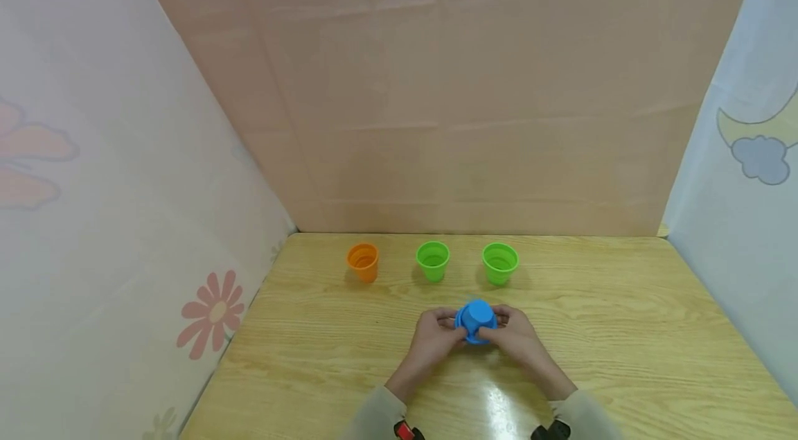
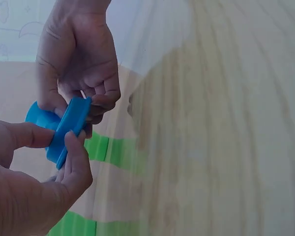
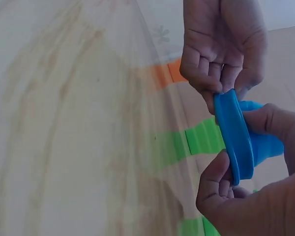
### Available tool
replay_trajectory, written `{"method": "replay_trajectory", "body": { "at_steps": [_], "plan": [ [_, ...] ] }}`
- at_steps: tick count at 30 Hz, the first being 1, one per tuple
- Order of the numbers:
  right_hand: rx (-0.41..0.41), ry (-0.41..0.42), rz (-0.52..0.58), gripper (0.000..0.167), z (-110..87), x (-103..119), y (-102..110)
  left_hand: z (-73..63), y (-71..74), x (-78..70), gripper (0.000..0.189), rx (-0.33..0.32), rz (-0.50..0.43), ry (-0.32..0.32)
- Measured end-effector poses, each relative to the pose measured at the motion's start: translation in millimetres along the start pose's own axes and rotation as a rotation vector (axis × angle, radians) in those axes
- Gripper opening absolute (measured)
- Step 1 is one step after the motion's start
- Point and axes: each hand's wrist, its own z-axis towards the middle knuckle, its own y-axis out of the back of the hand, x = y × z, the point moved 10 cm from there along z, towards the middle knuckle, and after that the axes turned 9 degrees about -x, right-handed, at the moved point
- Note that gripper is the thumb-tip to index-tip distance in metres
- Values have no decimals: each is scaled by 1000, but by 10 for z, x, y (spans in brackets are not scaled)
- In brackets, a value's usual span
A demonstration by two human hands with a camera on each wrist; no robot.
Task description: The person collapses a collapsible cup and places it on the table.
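Note:
Between both hands is a blue collapsible cup (image 1: 479, 315), its narrow base turned up toward the head camera. My left hand (image 1: 438, 339) pinches the wide rim on the left, thumb on one side and fingers on the other. From the right, my right hand (image 1: 516, 337) grips the same cup, its thumb pressing near the base. In the right wrist view the thick rim of the blue cup (image 3: 234, 140) shows side-on, held off the table. Part of the cup's wall is hidden behind fingers.
Beyond the hands, an orange cup (image 1: 364, 263), a green cup (image 1: 433, 261) and another green cup (image 1: 500, 263) stand upright in a row on the wooden table (image 1: 623, 329). A brown backdrop (image 1: 474, 93) rises behind; patterned white panels (image 1: 125, 218) flank the table.

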Motion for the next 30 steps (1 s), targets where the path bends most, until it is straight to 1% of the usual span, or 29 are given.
{"method": "replay_trajectory", "body": {
  "at_steps": [2,6,8,11,13,15,19,22,24,26,30],
  "plan": [
    [14,-2,6,67,2,-32,4,1,-26,37,33,42,-46,26],
    [84,25,41,66,-36,-41,23,18,-37,81,33,125,-121,75],
    [122,36,50,67,-64,-24,34,39,-14,90,33,133,-129,84],
    [188,57,77,69,-100,33,29,72,34,101,32,115,-127,88],
    [240,62,131,68,-106,60,12,91,65,113,32,100,-127,97],
    [301,60,196,66,-115,75,-9,96,82,123,34,100,-128,109],
    [373,5,315,62,-104,56,-19,89,83,112,35,129,-136,119],
    [394,-29,373,61,-97,46,-14,74,67,100,35,161,-173,119],
    [399,-37,406,62,-90,54,-6,71,58,103,35,184,-212,130],
    [394,-38,429,61,-83,56,1,67,47,106,35,209,-243,137],
    [375,-40,465,60,-70,47,10,80,38,133,34,228,-293,174]
  ]
}}
